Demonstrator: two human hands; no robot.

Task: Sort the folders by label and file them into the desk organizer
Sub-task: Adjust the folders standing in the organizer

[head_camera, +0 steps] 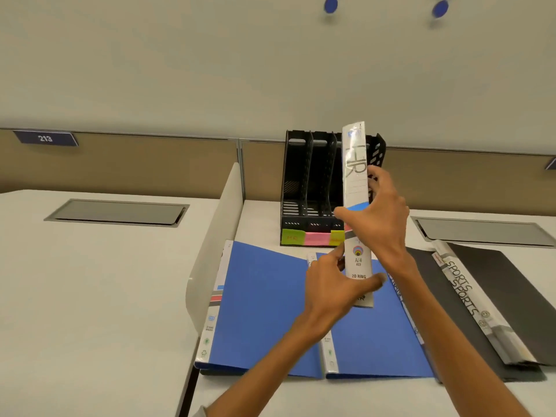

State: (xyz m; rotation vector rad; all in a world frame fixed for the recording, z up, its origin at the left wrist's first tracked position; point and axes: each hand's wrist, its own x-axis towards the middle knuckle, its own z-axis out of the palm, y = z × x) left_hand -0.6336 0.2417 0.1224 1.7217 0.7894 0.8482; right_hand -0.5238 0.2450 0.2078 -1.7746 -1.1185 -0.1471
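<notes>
I hold a ring-binder folder (356, 176) upright, white spine towards me with a handwritten label near its top. My right hand (379, 215) grips it at mid-height and my left hand (334, 284) grips its lower end. It stands in front of the right side of the black desk organizer (307, 188), whose base carries green, pink and yellow sticky labels (311, 237). Two blue folders lie flat on the desk, one on the left (258, 305) and one under my arms (373, 341). A black folder (493, 296) marked SPORTS lies to the right.
A white divider panel (216, 245) stands left of the folders. Grey cable flaps sit in the desk at left (117, 212) and right (481, 231). A tan partition with a plate reading 213 (45, 138) runs behind the organizer.
</notes>
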